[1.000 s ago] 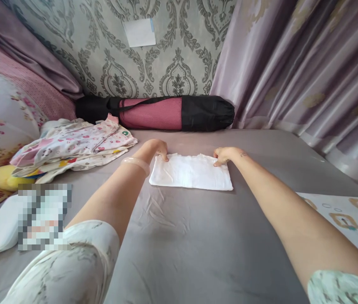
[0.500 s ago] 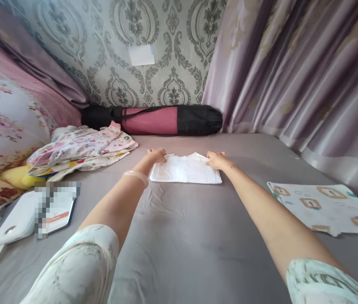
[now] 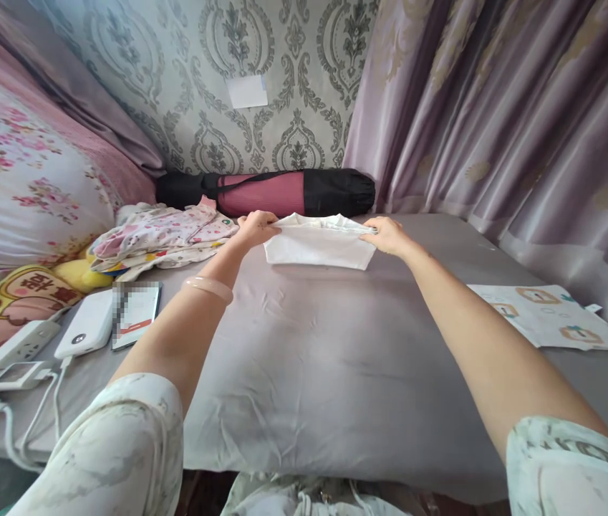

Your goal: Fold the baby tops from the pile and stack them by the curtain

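A folded white cloth (image 3: 319, 247) hangs between my two hands above the grey sheet (image 3: 336, 344), near its far side. My left hand (image 3: 258, 228) pinches the cloth's upper left corner. At the upper right corner, the fingers of my right hand (image 3: 386, 236) are closed on it. The upper edge is stretched between the hands, and the lower edge is close to the sheet; whether it touches cannot be made out.
A black and pink roll bag (image 3: 266, 193) lies along the wall. Crumpled printed clothes (image 3: 167, 236), a white power bank (image 3: 86, 322), a phone (image 3: 140, 312) and a power strip (image 3: 8, 358) are at left. A printed cloth (image 3: 561, 315) lies at right.
Both hands have raised the upper edge of the white cloth, which lay flatter on the sheet before. The view has shifted, showing more of the near edge and the power strip.
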A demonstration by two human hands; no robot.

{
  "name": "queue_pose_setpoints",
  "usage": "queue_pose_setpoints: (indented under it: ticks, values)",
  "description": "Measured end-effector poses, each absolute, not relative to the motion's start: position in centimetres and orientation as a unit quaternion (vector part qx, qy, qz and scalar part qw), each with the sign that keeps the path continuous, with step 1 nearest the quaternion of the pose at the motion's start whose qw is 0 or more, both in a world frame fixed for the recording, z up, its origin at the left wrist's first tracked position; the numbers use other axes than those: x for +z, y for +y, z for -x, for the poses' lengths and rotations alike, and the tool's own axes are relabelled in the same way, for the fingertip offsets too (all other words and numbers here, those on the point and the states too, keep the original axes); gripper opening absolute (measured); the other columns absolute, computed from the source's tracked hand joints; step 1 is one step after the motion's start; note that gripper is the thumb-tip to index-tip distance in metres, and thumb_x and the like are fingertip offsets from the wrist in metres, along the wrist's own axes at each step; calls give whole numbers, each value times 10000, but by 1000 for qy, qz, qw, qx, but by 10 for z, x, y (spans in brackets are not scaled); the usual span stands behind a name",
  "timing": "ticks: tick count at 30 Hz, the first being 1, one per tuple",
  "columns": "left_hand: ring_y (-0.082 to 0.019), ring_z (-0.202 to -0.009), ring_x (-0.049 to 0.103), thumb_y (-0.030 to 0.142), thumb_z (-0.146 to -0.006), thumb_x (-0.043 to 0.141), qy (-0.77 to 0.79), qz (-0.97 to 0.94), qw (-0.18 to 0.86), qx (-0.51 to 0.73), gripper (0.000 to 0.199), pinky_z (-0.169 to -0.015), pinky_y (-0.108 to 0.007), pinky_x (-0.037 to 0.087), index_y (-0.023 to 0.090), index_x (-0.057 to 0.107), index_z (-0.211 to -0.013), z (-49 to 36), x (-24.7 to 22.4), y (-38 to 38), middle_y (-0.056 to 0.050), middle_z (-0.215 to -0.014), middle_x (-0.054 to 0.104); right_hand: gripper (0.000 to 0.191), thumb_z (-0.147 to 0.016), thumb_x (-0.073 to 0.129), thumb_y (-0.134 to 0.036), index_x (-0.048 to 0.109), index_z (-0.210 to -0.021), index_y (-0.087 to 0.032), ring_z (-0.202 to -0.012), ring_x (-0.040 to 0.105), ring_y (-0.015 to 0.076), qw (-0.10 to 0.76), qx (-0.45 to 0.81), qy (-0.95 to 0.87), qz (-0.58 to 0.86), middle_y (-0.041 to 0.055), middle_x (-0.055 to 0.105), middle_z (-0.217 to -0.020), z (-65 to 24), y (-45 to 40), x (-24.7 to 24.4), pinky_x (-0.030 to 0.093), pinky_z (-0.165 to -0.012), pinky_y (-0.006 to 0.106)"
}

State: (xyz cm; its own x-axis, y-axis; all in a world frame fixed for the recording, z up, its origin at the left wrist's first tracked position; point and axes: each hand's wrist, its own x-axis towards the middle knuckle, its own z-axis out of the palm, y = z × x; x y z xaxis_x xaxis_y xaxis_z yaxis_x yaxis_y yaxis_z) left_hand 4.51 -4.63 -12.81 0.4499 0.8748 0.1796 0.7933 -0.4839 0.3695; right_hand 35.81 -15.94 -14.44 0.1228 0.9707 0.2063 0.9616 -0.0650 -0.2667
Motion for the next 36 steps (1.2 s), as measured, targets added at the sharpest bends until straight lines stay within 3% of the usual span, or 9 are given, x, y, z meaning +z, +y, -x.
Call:
queue_pose_setpoints:
  ticks: [7,17,26,32,36]
  values:
    - [-272,-1068,536,317,-840,506,462,-859,24,218,314,-1013,-458,254,257,710,-1071,-29,-157,-78,-55,-1000,730,254,-883,502,-194,698,-1044,-202,-1080,531,263,199,-73,-707,675,98,650,-1107,-343,-199,-164,324,-953,395]
    - [-252,-1127,508,227,-897,394,341,-925,16,167,373,-1063,-480,197,313,702,-1090,8,-210,-138,-41,-1120,721,293,-851,467,-90,675,-1020,-209,-1004,521,234,159,-106,-783,592,82,635,-1060,-328,-265,-222,288,-981,369]
    - [-234,-1227,468,145,-768,432,338,-936,40,87,479,-1093,-467,171,345,685,-1120,24,-224,-157,15,-1257,670,441,-833,414,-27,682,-1129,-215,-1037,524,241,114,-68,-786,603,107,625,-1123,-322,-285,-228,309,-981,377]
    - [-227,-1155,558,242,-874,413,426,-893,63,132,325,-1056,-432,267,282,697,-1027,-1,-214,-158,-31,-1165,710,371,-817,429,-43,720,-986,-197,-1061,554,237,136,-33,-735,663,89,660,-1147,-301,-267,-218,328,-977,373]
    - [-223,-1213,545,266,-933,389,439,-884,67,143,349,-1078,-432,284,249,613,-1199,-48,-215,-157,-66,-1264,655,408,-884,385,-86,652,-1178,-181,-1166,541,238,170,-18,-721,671,96,623,-1285,-264,-232,-217,327,-1023,361]
